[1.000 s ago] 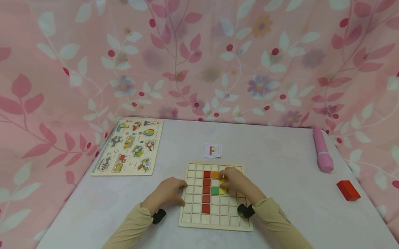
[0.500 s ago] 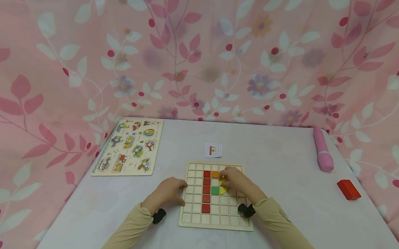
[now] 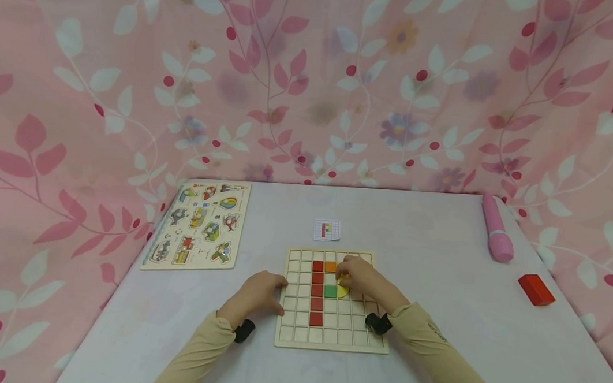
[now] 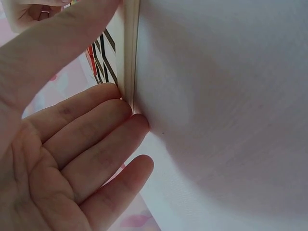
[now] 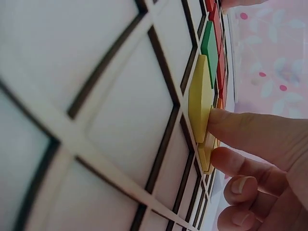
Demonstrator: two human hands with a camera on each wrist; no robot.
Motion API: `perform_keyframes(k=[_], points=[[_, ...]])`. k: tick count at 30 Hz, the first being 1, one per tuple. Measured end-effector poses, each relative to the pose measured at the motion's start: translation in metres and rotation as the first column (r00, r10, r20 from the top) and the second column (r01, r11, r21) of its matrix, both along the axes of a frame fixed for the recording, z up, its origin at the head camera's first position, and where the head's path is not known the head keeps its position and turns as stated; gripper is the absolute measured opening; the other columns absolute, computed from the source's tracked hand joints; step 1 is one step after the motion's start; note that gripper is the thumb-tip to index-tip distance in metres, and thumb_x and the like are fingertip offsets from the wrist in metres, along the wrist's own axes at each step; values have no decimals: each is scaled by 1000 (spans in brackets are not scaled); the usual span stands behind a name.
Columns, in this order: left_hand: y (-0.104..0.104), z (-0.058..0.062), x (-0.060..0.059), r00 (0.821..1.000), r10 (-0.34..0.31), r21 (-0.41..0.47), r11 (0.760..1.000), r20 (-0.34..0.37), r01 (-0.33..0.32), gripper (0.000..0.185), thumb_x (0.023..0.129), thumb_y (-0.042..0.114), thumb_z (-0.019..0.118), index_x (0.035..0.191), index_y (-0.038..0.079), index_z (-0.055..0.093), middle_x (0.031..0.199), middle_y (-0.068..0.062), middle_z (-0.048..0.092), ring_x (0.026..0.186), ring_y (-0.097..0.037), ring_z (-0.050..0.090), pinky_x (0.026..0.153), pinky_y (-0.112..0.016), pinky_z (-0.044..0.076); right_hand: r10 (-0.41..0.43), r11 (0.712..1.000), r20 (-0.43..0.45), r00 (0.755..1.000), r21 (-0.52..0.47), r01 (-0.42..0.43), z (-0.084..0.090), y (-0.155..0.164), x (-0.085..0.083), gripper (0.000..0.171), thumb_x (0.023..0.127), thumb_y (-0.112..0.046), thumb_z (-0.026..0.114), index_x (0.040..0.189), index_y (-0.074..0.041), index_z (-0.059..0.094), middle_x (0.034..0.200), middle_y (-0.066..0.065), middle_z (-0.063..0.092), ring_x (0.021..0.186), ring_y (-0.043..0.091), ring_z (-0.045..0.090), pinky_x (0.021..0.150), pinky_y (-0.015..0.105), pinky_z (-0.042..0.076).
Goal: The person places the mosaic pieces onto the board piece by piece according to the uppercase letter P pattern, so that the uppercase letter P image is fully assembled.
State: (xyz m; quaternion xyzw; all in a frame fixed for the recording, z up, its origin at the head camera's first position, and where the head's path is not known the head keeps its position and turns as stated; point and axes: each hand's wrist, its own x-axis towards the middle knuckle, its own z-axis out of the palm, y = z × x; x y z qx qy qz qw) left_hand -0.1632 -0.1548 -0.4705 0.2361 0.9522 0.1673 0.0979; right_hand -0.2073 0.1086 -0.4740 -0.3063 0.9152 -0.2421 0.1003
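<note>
Grid board (image 3: pixel 299 336) holding red, orange, green tiles, right hand (image 3: pixel 360 275) pinching yellow tile (image 5: pixel 199 98), left hand (image 3: pixel 259 292) relaxed against board edge

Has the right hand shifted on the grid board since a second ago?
No. The right hand stays beside the orange tile, fingers on the yellow piece of the grid board.

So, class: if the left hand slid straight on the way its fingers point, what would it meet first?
The left hand points right; its fingertips already touch the wooden grid board's left edge, so the board comes first.
</note>
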Motion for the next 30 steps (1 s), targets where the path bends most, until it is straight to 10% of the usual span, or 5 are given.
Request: perform_keyframes(k=[30], points=[[2, 1, 0, 1000, 8, -3, 1000, 19, -8, 57, 52, 25, 85, 101, 4, 65, 96, -5, 64, 89, -24, 56, 78, -36, 43, 38, 999, -38, 999, 37, -37, -3, 0, -13, 14, 72, -7, 72, 81, -7, 63, 76, -3, 51, 70, 15, 45, 66, 31, 42]])
